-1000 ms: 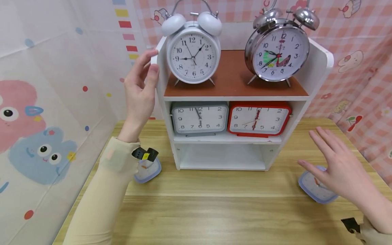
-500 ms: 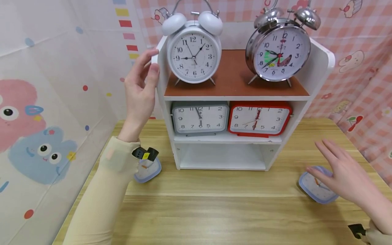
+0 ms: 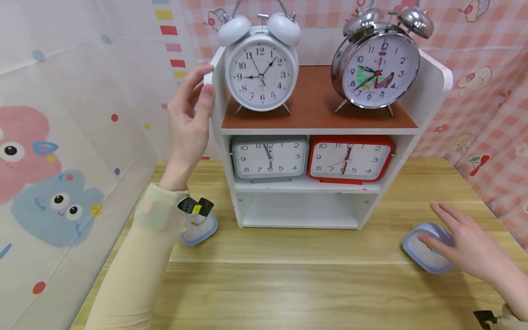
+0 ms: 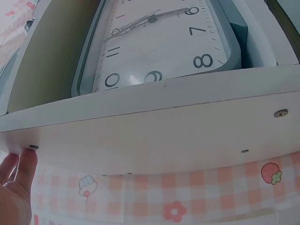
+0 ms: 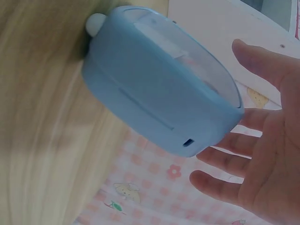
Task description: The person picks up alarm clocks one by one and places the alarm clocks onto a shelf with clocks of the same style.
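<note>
My left hand (image 3: 187, 121) rests its fingertips on the outer side of the white shelf unit's (image 3: 216, 137) left panel, near the upper front edge. In the left wrist view its fingers (image 4: 26, 168) touch that panel from outside. Over at the right, my right hand (image 3: 470, 243) reaches to a small light-blue clock (image 3: 420, 254) on the table. The right wrist view has that clock (image 5: 154, 84) beside spread fingers (image 5: 225, 161), the thumb apart from it. Whether the fingertips touch its edge, I cannot tell.
A white twin-bell alarm clock (image 3: 261, 75) and a silver one (image 3: 377, 71) stand on the brown top shelf. Below are a grey clock (image 3: 270, 158) and a red-framed clock (image 3: 350, 158). Another light-blue clock (image 3: 200, 231) lies partly behind my left wrist on the wooden table (image 3: 280, 284).
My right hand has moved down and slightly right, closer over the right light-blue clock. The left hand keeps its place on the shelf panel.
</note>
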`<action>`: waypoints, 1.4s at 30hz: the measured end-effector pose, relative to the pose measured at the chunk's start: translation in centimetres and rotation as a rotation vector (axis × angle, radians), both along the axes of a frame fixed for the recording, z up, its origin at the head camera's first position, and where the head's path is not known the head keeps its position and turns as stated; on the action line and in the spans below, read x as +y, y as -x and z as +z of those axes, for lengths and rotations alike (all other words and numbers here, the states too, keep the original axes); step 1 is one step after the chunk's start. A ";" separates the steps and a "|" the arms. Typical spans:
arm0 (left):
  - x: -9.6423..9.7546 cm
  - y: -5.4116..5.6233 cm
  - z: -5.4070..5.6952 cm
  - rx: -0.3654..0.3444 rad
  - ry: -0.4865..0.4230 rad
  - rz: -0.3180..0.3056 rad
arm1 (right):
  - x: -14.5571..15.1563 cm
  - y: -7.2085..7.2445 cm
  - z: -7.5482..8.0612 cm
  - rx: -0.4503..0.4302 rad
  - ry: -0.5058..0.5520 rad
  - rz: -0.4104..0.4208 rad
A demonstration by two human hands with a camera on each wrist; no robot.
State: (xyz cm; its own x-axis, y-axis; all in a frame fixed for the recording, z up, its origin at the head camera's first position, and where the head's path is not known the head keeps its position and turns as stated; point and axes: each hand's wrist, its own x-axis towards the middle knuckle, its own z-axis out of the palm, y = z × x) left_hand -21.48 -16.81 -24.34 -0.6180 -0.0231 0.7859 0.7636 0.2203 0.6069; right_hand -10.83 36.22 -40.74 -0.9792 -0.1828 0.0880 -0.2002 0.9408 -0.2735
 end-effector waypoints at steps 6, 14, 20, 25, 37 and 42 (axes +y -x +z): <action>0.1 0.0 0.1 -0.003 -0.015 -0.008 | 0.4 -0.2 -0.4 -0.008 -0.035 -0.017; 0.1 -0.1 0.0 -0.002 -0.046 -0.019 | 0.8 -0.4 -0.5 -0.092 -0.063 -0.060; 0.2 -0.1 0.1 -0.005 -0.044 -0.020 | 1.0 -0.5 -0.6 -0.083 -0.049 -0.081; 0.2 -0.1 0.1 -0.011 -0.046 -0.022 | 1.0 -0.6 -1.0 -0.061 -0.059 -0.090; 0.1 -0.1 0.1 -0.009 -0.044 -0.017 | 0.9 -0.8 -1.4 -0.015 -0.081 -0.077; 0.1 -0.1 0.1 -0.009 -0.037 -0.013 | 0.5 -0.9 -1.5 0.019 -0.078 -0.061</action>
